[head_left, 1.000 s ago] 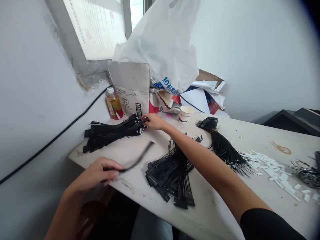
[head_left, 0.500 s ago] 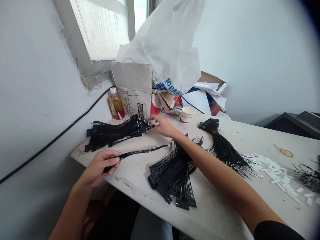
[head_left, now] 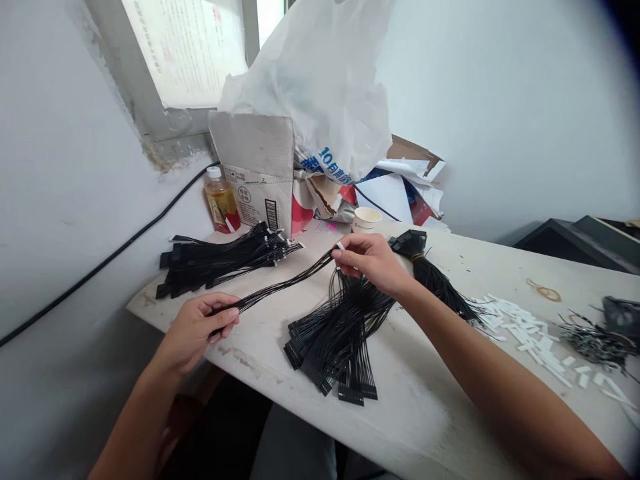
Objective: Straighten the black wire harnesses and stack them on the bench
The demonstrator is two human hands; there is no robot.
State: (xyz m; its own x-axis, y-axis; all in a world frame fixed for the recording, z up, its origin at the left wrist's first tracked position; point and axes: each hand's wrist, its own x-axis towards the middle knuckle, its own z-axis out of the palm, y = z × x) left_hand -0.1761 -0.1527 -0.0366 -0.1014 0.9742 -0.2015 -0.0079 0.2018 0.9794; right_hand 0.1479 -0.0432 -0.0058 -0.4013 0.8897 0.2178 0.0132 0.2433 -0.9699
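Note:
A black wire harness [head_left: 287,285] stretches between my two hands above the table. My left hand [head_left: 203,328] is closed around its near end, so the end piece is hidden in the fingers. At the other end, my right hand [head_left: 367,260] pinches the wires close to a small white connector [head_left: 341,246]. Behind, to the left, lies a pile of black harnesses [head_left: 215,260] with white ends pointing right. Below my right hand, a second heap of harnesses [head_left: 340,340] is spread with black connectors toward the table's front edge.
A bundle tied with a band [head_left: 440,283] lies at the right, beside scattered white strips [head_left: 525,333] and a rubber band [head_left: 543,291]. At the back stand a bottle [head_left: 223,203], a cardboard box [head_left: 255,177], a plastic bag [head_left: 320,93] and a paper cup [head_left: 367,219].
My right hand has come back from the left pile toward me and to the right, and now grips the harness's far end. That end is lifted; my left hand keeps its hold.

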